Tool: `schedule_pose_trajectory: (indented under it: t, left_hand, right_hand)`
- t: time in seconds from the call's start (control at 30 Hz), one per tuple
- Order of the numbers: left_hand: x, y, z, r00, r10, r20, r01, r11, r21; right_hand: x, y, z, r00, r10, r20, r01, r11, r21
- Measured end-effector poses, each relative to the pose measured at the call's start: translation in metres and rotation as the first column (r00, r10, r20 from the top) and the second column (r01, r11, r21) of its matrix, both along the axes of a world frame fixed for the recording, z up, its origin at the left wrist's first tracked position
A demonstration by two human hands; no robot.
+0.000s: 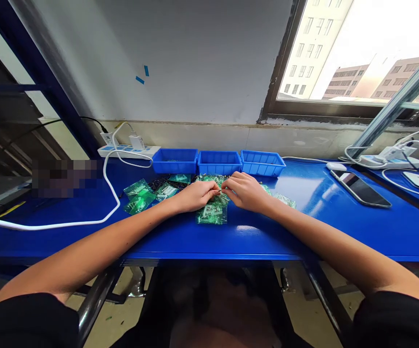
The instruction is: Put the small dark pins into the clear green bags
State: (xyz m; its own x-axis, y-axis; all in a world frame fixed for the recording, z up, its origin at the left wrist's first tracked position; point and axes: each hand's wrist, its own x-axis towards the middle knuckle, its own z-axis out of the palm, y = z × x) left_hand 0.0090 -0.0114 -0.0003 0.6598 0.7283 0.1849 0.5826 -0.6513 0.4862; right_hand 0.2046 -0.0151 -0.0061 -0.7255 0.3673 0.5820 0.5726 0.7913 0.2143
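My left hand (198, 195) and my right hand (246, 191) meet over the middle of the blue table, fingertips nearly touching. Both are closed in a pinch, with something small and thin between them that I cannot make out. Beneath and in front of them lies a small clear plastic packet (212, 214) with green and white contents. More green packets (140, 197) are heaped left of my left hand, beside dark loose pieces too small to name. Another packet (285, 200) shows partly behind my right forearm.
Three blue plastic bins (175, 167) stand side by side behind the packets. A power strip (127, 151) lies at the back left, and its white cable (110, 193) curves across the table (253, 241). On the right is a phone (362, 188). A metal post (394, 104) rises near it.
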Motion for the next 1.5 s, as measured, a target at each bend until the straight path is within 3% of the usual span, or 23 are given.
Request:
schedule_pose_trajectory:
  t: [0.37, 0.67, 1.33, 1.5]
  left_hand:
    - [-0.001, 0.001, 0.000, 0.996, -0.041, 0.075, 0.042, 0.999, -0.020]
    - [0.000, -0.003, 0.002, 0.996, -0.005, 0.089, 0.011, 0.998, -0.063]
    - [0.000, -0.005, 0.001, 0.995, 0.017, 0.100, -0.011, 0.998, -0.067]
    - [0.000, -0.006, 0.002, 0.995, 0.003, 0.103, 0.004, 0.998, -0.063]
  right_hand:
    - [0.002, 0.003, -0.002, 0.999, 0.052, -0.013, -0.053, 0.998, -0.028]
    - [0.000, 0.001, -0.001, 0.998, 0.052, -0.046, -0.053, 0.998, -0.023]
    - [0.011, 0.007, 0.006, 0.987, -0.074, -0.144, 0.064, 0.995, -0.072]
    - [0.011, 0.006, 0.006, 0.991, -0.041, -0.129, 0.032, 0.997, -0.071]
